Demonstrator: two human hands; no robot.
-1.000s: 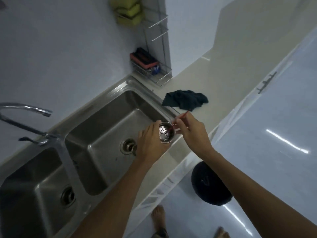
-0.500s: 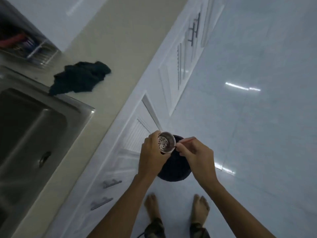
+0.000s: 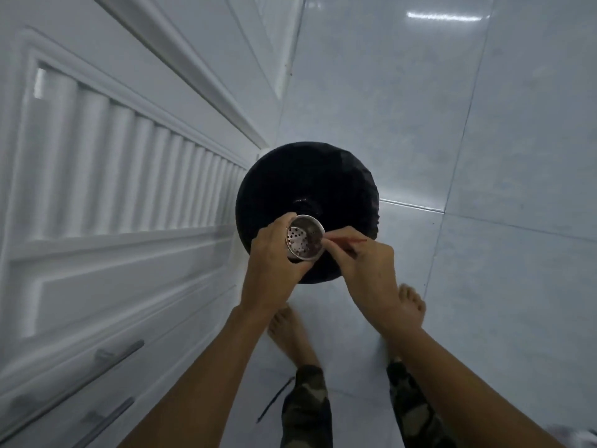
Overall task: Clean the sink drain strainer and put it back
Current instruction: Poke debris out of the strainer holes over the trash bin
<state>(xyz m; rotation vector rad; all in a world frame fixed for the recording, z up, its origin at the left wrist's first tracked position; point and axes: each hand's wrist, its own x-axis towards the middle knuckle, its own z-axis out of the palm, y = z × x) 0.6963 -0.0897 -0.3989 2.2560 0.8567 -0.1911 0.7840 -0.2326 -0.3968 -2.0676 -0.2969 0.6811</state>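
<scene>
My left hand (image 3: 273, 263) grips the round steel drain strainer (image 3: 305, 238) by its side, its perforated cup tilted toward me, with dark bits inside. My right hand (image 3: 361, 266) pinches a thin red stick (image 3: 347, 241) whose tip reaches the strainer's right rim. Both hands hover right above a round bin lined with a black bag (image 3: 307, 189) on the floor. The sink is out of view.
White cabinet doors (image 3: 113, 195) with louvred panels and metal bar handles (image 3: 119, 350) fill the left side. Glossy pale floor tiles (image 3: 452, 124) spread to the right. My bare feet (image 3: 412, 305) stand just behind the bin.
My view has swung from the sink and counter down to the floor. Both hands carried the strainer and stick over the black bin, which now sits directly beneath them.
</scene>
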